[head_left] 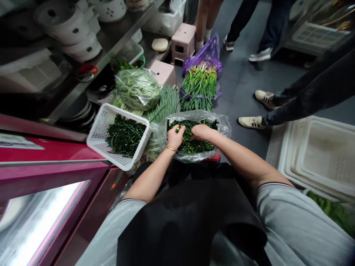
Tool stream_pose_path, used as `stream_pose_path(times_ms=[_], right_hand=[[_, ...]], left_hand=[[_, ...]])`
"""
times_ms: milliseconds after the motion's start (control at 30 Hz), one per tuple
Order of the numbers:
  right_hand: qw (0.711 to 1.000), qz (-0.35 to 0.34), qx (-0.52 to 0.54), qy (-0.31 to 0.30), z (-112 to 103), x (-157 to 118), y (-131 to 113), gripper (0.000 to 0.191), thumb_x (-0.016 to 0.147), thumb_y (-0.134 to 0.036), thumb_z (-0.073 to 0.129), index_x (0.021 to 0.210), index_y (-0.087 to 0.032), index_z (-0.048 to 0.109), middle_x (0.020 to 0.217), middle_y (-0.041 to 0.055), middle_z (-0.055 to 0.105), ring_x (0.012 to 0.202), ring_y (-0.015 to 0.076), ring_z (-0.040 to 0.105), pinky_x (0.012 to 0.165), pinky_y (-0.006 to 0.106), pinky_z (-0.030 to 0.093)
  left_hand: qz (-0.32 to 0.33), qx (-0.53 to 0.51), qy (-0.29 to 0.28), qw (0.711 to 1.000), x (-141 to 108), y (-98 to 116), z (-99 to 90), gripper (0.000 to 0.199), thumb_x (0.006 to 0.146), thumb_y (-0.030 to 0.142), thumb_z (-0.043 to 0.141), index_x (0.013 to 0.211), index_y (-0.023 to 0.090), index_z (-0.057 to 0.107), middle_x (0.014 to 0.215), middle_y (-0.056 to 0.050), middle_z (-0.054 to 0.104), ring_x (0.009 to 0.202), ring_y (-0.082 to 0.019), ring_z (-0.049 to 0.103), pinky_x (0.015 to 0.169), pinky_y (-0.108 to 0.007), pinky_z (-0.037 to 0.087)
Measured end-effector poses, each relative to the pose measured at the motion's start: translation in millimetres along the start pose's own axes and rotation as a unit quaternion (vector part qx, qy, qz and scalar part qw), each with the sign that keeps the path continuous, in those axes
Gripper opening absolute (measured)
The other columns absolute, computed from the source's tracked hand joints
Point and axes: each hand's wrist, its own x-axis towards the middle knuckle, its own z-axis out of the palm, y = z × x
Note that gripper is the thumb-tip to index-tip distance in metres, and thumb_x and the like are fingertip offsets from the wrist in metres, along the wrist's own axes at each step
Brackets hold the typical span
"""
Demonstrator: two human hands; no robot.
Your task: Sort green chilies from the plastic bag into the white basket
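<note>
A clear plastic bag (224, 127) lies open in front of me, filled with dark green cut stems (191, 146). Over its left part, my left hand (175, 136), with a gold bracelet at the wrist, is closed round a small green piece between thumb and fingers. My right hand (202, 132) is over the middle of the bag with its fingers curled down at the stems; what it holds, if anything, is hidden. To the left, a tilted white perforated basket (98, 131) holds a heap of similar dark green pieces (124, 135).
Beyond the bag are green stalks in a purple bag (205, 51), a bagged bundle of greens (137, 88) and pink stools (183, 42). People's legs and shoes (251, 122) stand at the right, near stacked white crates (327, 147). A pink-framed cabinet (50, 177) is at the left.
</note>
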Motion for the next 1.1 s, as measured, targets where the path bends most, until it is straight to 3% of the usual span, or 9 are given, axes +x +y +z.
stream_pose_path(times_ms=[100,233,367,500,567,633,800,967,1100], right_hand=[[0.994,-0.007,-0.028,0.106,-5.7,42.2,-20.7,0.033,0.093,-0.033,0.046,0.112,-0.014,0.065,0.114,0.0176,0.065,0.099,0.0266,0.063,0.079,0.035,0.047],[0.994,-0.025,-0.046,0.093,-2.3,70.5,-28.0,0.033,0.094,-0.023,0.04,0.109,-0.014,0.067,0.114,0.0161,0.065,0.098,0.0241,0.063,0.077,0.031,0.045],[0.978,-0.013,0.1,0.184,-4.8,39.4,-2.8,0.024,0.091,-0.023,0.048,0.1,-0.012,0.067,0.103,0.0114,0.069,0.092,0.019,0.063,0.078,0.027,0.044],[0.963,-0.028,0.226,0.147,-11.1,-1.9,8.0,0.026,0.092,-0.033,0.049,0.091,-0.013,0.066,0.079,0.0034,0.067,0.072,0.0148,0.061,0.07,0.025,0.045],[0.973,-0.011,0.154,0.174,-7.7,-7.6,4.6,0.027,0.093,-0.031,0.047,0.095,-0.012,0.065,0.088,0.0067,0.067,0.079,0.0173,0.062,0.073,0.027,0.045],[0.98,0.019,0.05,0.192,1.3,-2.4,-0.1,0.029,0.094,-0.028,0.042,0.103,-0.011,0.064,0.102,0.0127,0.065,0.087,0.021,0.062,0.075,0.03,0.045],[0.991,0.013,-0.109,0.077,26.4,24.2,-8.5,0.033,0.089,-0.027,0.05,0.114,-0.008,0.06,0.115,0.022,0.059,0.103,0.0297,0.058,0.078,0.034,0.045],[0.989,-0.022,-0.144,0.007,7.5,12.7,4.1,0.031,0.087,-0.028,0.054,0.111,-0.01,0.063,0.106,0.0179,0.064,0.09,0.0275,0.064,0.072,0.032,0.045],[0.989,-0.036,-0.136,0.052,-21.4,-16.3,18.8,0.031,0.089,-0.035,0.053,0.103,-0.012,0.067,0.106,0.017,0.065,0.095,0.0262,0.063,0.072,0.03,0.042]], left_hand=[[-0.066,-0.048,0.058,0.995,-0.5,0.5,-16.1,0.031,0.078,0.042,0.062,0.065,0.017,0.049,0.052,0.006,0.045,0.04,-0.005,0.039,0.037,-0.018,0.029],[-0.12,-0.109,0.039,0.986,-0.5,4.5,-29.4,0.032,0.075,0.043,0.063,0.067,0.018,0.045,0.055,0.006,0.047,0.043,-0.006,0.047,0.038,-0.017,0.033],[-0.061,-0.067,-0.005,0.996,8.5,9.1,-30.0,0.024,0.07,0.034,0.069,0.077,0.017,0.054,0.056,0.006,0.052,0.038,-0.005,0.044,0.037,-0.018,0.031],[-0.023,0.011,-0.14,0.99,20.5,9.7,-14.6,0.023,0.063,0.024,0.077,0.077,0.015,0.061,0.045,0.008,0.046,0.034,-0.005,0.038,0.036,-0.019,0.027],[-0.057,0.027,-0.174,0.983,21.6,9.0,-8.8,0.023,0.066,0.028,0.076,0.065,0.015,0.058,0.038,0.007,0.04,0.031,-0.006,0.034,0.035,-0.02,0.024],[-0.087,0.044,-0.162,0.982,19.5,8.8,-10.3,0.029,0.068,0.032,0.075,0.057,0.015,0.054,0.035,0.007,0.037,0.03,-0.006,0.031,0.033,-0.02,0.021],[-0.113,0.018,-0.122,0.986,14.9,14.1,-36.8,0.032,0.072,0.04,0.071,0.061,0.016,0.054,0.044,0.006,0.04,0.035,-0.005,0.032,0.034,-0.02,0.021],[-0.021,0.106,-0.086,0.99,21.2,22.0,-40.9,0.031,0.068,0.043,0.074,0.069,0.015,0.06,0.058,0.002,0.056,0.049,-0.009,0.048,0.047,-0.022,0.038],[0.119,0.22,-0.1,0.963,21.5,25.7,-22.3,0.026,0.066,0.036,0.075,0.08,0.015,0.069,0.078,-0.003,0.07,0.077,-0.018,0.062,0.075,-0.028,0.047]])
